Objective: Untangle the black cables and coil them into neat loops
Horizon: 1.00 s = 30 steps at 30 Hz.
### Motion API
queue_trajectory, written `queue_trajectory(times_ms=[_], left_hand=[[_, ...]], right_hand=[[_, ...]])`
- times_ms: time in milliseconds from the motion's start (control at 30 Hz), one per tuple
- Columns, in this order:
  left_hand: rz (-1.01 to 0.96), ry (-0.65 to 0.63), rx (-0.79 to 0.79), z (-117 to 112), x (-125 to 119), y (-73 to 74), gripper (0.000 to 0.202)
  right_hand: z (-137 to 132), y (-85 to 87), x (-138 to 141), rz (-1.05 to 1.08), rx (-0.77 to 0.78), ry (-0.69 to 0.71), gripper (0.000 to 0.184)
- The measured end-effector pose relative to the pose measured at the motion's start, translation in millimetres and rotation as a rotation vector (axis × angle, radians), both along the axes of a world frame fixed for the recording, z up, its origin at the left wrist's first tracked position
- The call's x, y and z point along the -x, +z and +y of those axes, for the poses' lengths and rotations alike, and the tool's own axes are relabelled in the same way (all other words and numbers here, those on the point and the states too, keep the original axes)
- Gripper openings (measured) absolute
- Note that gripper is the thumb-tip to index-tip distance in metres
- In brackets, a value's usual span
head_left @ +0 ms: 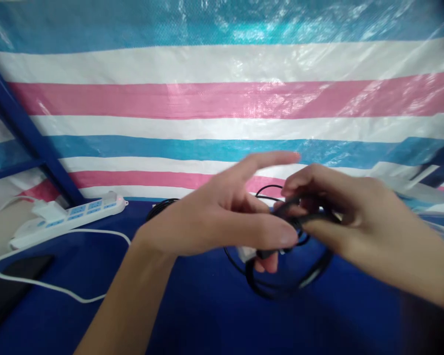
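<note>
A black cable (270, 291) hangs in a loose coil between my two hands, above the blue tabletop. My left hand (222, 212) pinches part of it between the thumb and lower fingers, while its index finger stretches out to the right. A small dark piece, perhaps the cable's connector, shows under the left thumb. My right hand (348, 222) has its fingers curled around the upper right of the coil. Motion blurs the fingertips and the cable where they meet. A whitish object (246, 253) shows behind the left thumb, too hidden to name.
On the left lies a white power strip (92, 209) with a white plug (50, 211) and white cord (59, 291). A black flat object (17, 286) is at the far left. Another black cable coil (161, 207) lies behind my left wrist. Striped plastic sheeting (207, 98) hangs behind.
</note>
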<state>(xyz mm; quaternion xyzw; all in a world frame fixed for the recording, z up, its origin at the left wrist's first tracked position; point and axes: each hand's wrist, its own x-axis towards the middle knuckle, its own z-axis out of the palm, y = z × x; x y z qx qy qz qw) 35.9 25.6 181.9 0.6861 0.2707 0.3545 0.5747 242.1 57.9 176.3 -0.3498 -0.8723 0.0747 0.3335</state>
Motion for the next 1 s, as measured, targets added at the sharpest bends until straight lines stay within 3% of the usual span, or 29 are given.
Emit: queue_trajectory(times_ms=[100,200,267,367,467,600,667,733,800,900,1000], left_hand=[[0.007,0.119,-0.104,-1,12,3.1,0.065],[0.136,0.13,-0.089,3,9,-2.4,0.056],[0.231,0.178,-0.096,7,0,-9.0,0.044],[0.344,0.266,-0.157,11,-10,-15.0,0.033],[0.359,0.293,-0.241,10,-10,-11.8,0.032],[0.203,0.386,-0.314,5,0,-2.4,0.04],[0.099,0.461,-0.348,3,3,-0.5,0.042],[0.027,0.502,-0.378,2,4,-1.1,0.041],[0.071,0.454,-0.347,2,4,-3.5,0.038],[0.295,0.347,-0.263,5,-1,-8.6,0.025],[0.324,0.427,-0.304,8,-11,-12.5,0.013]], right_hand=[[14,3.4,-2,0.21,0.174,0.056,0.016],[16,-1.2,2,0.173,0.257,0.151,0.011],[12,-8.1,8,0.008,0.106,0.151,0.017],[7,-17.5,17,-0.221,-0.15,0.038,0.028],[5,-17.3,20,-0.228,-0.161,0.013,0.026],[7,-6.4,12,0.076,0.096,0.092,0.012],[9,-3.3,7,0.276,0.285,0.194,0.011],[11,-3.2,4,0.413,0.36,0.258,0.012],[11,-4.7,3,0.384,0.27,0.214,0.012],[8,-7.5,5,0.061,0.018,0.153,0.016],[4,-9.3,10,-0.133,-0.086,0.168,0.019]])
